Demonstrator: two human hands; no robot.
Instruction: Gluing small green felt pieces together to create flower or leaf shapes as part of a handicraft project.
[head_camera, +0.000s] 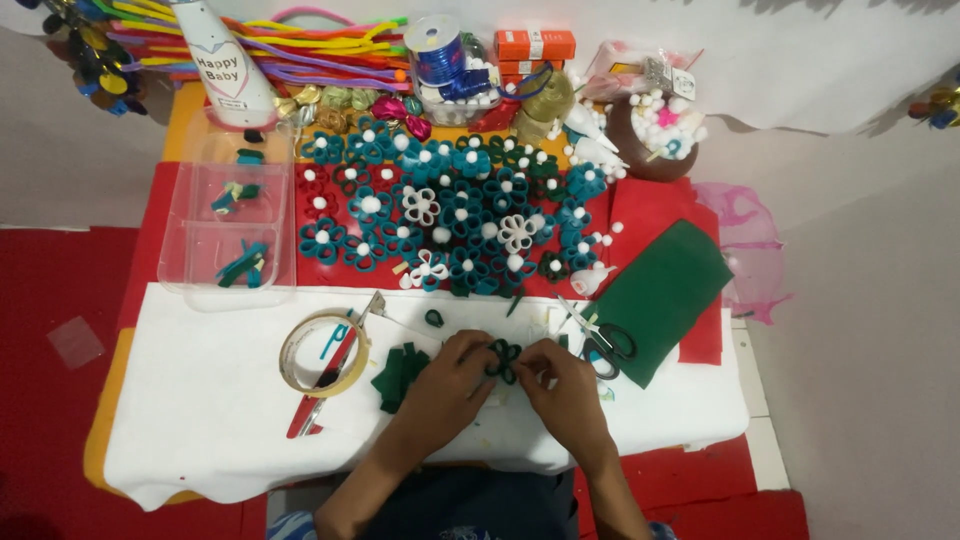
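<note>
**Pinching a green felt flower together**

Both hands meet at the front edge of the white cloth (200, 420), working on a small dark green felt flower (503, 360) made of looped petals. It sits between the fingertips, just above the cloth, w/ a pile of cut green felt strips (397, 375) to its left and black-handled scissors (607, 345) to its right.

How to do it well, as I judge it: keep the loops squeezed at the centre so they don't spring apart, hold the petals even in size, and press long enough for any glue to take. Steady one side while the other adjusts.

Left hand (445, 385): fingers curled in, tips closed on the flower's left side. Right hand (565, 390): fingers also bent, pinching the right side; the exact grip is prob. thumb and forefinger, but the view is too small to be sure.

Nearby: a tape roll (322, 353), a sheet of green felt (660, 295), and many finished teal flowers (460, 215) w/ white centres on the red mat behind.
</note>
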